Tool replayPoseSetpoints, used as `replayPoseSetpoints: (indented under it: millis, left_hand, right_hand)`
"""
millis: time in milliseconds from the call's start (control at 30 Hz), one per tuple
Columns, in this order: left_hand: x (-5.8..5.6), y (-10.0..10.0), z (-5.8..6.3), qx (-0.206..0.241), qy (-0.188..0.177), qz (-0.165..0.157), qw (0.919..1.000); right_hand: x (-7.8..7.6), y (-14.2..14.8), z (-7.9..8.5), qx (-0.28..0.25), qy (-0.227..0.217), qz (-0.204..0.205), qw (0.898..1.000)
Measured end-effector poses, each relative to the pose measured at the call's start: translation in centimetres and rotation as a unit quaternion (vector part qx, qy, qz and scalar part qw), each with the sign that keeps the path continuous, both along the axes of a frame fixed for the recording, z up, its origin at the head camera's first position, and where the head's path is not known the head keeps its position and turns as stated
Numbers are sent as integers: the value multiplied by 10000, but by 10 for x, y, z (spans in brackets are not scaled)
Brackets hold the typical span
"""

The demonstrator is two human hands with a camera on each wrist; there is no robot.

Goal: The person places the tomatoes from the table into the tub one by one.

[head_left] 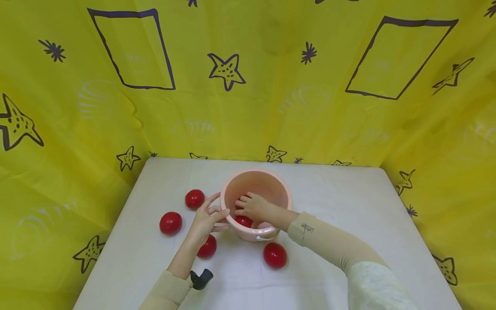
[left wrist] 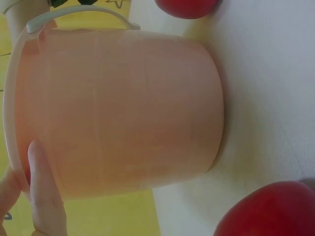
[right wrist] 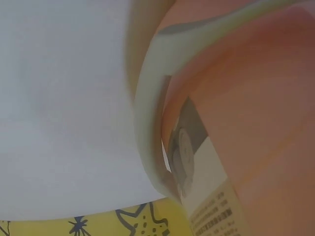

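A pink bucket (head_left: 255,234) stands upright on the table with its mouth up. My left hand (head_left: 207,221) holds the rim at the left, thumb over the edge and fingers against the outer wall; in the left wrist view a finger (left wrist: 45,191) lies along that wall. My right hand (head_left: 253,207) reaches inside the bucket, its fingers bent over a glossy round red fruit (head_left: 244,221). Red also shows above those fingers; whether it is a second fruit I cannot tell. The right wrist view shows the bucket's pale handle (right wrist: 150,108) and a label (right wrist: 214,196), not the hand.
Outside the bucket lie several more red fruits: one (head_left: 195,199) and another (head_left: 171,223) to the left, one (head_left: 207,247) beside the left wrist, one (head_left: 275,255) in front. A black object (head_left: 201,279) shows beside the left sleeve. Yellow curtains (head_left: 263,120) surround the white table (head_left: 333,193).
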State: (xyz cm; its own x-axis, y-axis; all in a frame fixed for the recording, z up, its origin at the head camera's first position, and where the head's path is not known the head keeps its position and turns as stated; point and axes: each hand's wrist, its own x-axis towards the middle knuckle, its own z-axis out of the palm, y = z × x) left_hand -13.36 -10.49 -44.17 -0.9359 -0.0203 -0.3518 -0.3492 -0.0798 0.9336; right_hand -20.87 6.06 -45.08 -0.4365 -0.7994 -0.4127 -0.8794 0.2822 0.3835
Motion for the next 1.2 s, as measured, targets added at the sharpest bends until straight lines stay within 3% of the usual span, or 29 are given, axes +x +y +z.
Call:
replayPoseSetpoints:
  millis: [100,200,367,500,600,700,867,1000,1200]
  left_hand:
    - [0,0,-1,-21,18,-1,10000]
    - [0,0,-1,-38,39,12,10000]
    - [0,0,-2,-115,65,28,9999]
    - [0,0,-3,-128,88,18,9999]
    - [0,0,-3,-123,72,22,9999]
    - [0,1,-4,-128,19,47,9999]
    - [0,2,-5,-124,-10,88,9999]
    - [0,2,-5,-78,10,95,9999]
    - [0,1,-5,-74,-4,102,9999]
  right_hand:
    - [-2,2,2,-318,-271,-250,9988]
    - [-4,6,5,-881,-686,-713,9912]
    - [-4,15,11,-1976,-1147,-1283,9651]
    - [4,24,17,-2648,-1201,-1554,9441]
    - [15,32,21,-3153,-1065,-1777,9261]
    - [28,41,25,-3672,-848,-2112,9019]
    - [51,58,23,-4619,-493,-2557,8479]
    - [66,74,13,-5269,-234,-2259,8190]
    - [81,98,-10,-6179,205,-1175,7772]
